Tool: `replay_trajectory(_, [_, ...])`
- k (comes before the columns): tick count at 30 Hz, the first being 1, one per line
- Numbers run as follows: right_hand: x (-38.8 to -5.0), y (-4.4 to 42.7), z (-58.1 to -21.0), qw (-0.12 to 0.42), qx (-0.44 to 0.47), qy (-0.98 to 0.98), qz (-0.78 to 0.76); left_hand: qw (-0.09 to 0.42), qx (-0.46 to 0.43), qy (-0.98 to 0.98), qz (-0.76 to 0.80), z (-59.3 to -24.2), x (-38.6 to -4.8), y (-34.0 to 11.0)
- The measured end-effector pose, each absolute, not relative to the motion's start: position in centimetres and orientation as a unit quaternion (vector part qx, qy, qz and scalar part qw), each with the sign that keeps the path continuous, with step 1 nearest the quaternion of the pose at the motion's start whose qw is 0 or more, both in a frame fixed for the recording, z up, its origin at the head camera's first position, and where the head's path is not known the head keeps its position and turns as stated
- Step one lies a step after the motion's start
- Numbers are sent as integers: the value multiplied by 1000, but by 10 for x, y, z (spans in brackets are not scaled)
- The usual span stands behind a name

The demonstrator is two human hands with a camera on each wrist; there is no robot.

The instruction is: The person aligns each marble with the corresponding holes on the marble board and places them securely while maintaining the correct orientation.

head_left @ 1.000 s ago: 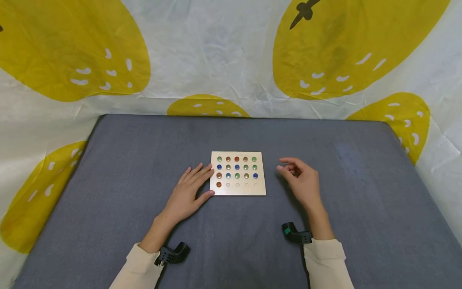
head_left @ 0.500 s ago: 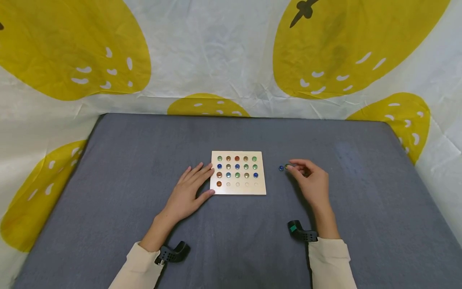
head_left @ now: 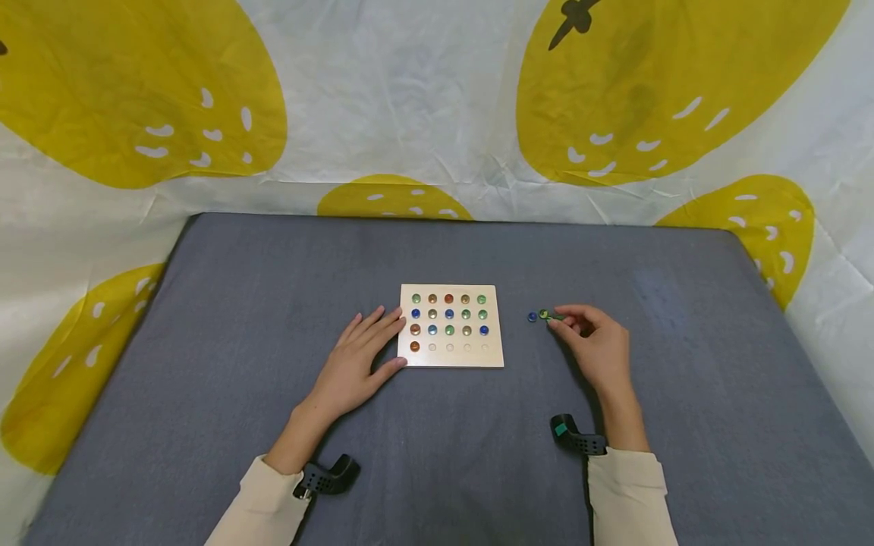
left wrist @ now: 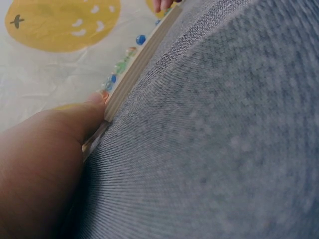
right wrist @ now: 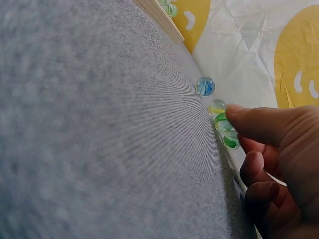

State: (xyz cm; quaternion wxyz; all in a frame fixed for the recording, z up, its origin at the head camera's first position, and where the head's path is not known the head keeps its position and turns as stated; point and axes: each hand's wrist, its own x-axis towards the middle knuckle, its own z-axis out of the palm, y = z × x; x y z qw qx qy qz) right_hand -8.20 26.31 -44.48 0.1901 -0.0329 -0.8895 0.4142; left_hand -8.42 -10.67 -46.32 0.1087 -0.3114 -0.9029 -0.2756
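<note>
My left hand [head_left: 357, 364] lies flat with fingers spread, its fingertips and thumb resting on the left edge of a pale wooden board [head_left: 451, 362]. Coloured glass marbles [head_left: 448, 314] sit in the board's pits. To the board's right, a blue marble [head_left: 532, 316] and a yellow-green marble [head_left: 543, 313] are on the grey cloth. Beside them my right hand [head_left: 598, 349] curls its fingers, with thumb and forefinger at a green marble [right wrist: 231, 140]. The right wrist view shows the thumb touching this small green cluster; the forefinger's grip is partly hidden.
A grey cloth [head_left: 437, 455] covers the table. Behind it hangs a white sheet [head_left: 396, 91] with yellow fruit shapes. The board's front row shows one orange marble [head_left: 414, 346] at its left end and several bare hollows beside it.
My right hand has moved right, away from the board. The blue marble and green ones have come into sight at its fingertips. The left hand has stayed in place on the board.
</note>
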Motion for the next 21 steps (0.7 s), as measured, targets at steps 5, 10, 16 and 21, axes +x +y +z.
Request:
replay_trajectory(5, [-82,263,-444,169,-30,-904,391,108,-311,-903,-275,-463,-84,-106])
replay_trajectory(10, [-81,262,-443,162,-24,-911,378,109,-310,-903,-276,-462,-84,-106])
replay_trajectory(16, [-81,261,-442,164,-16,-915,367,107,-311,-904,-274,-461,-83,-106])
replay_trajectory(21, [-81,261,-443,166,-12,-917,362,108,-311,-904,-273,-460,-83,-106])
